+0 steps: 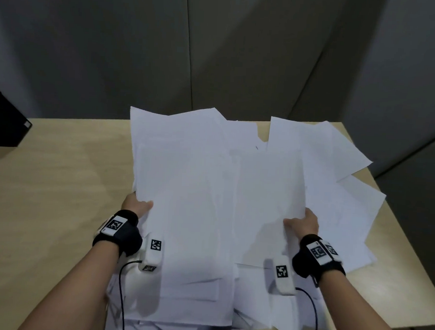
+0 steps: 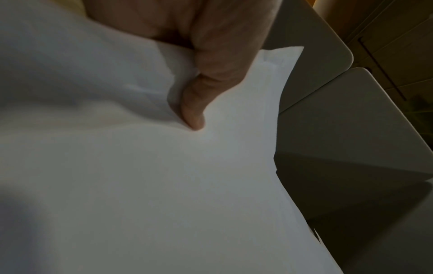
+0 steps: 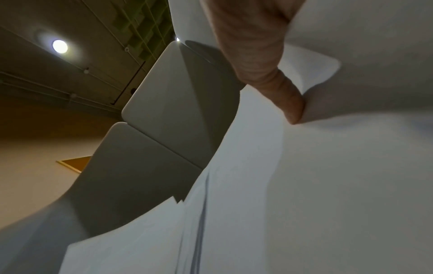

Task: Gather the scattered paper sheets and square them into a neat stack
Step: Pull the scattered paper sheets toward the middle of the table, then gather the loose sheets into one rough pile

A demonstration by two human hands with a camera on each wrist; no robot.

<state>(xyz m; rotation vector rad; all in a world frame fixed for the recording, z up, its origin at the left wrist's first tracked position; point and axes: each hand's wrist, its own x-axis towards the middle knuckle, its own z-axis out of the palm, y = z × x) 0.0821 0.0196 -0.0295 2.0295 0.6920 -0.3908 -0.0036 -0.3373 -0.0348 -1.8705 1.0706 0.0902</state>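
**A:** What shows from the head camera?
**B:** Two hands. The left hand point(image 1: 138, 206) and right hand point(image 1: 306, 221) each grip one side of a loose spread of white paper sheets point(image 1: 217, 190), too many to count, raised over a wooden table point(image 1: 59, 181).

**A:** The wrist cameras?
**B:** Left: one thumb point(image 2: 194, 111) pinching plain white sheets point(image 2: 164, 185). Right: one thumb point(image 3: 290, 103) pinching fanned sheets point(image 3: 304, 185).

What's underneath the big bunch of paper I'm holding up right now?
Under the held sheets, more loose sheets fan out to the right on the wooden table. The left hand and right hand grip the bunch's sides. Whatever lies directly beneath is covered.
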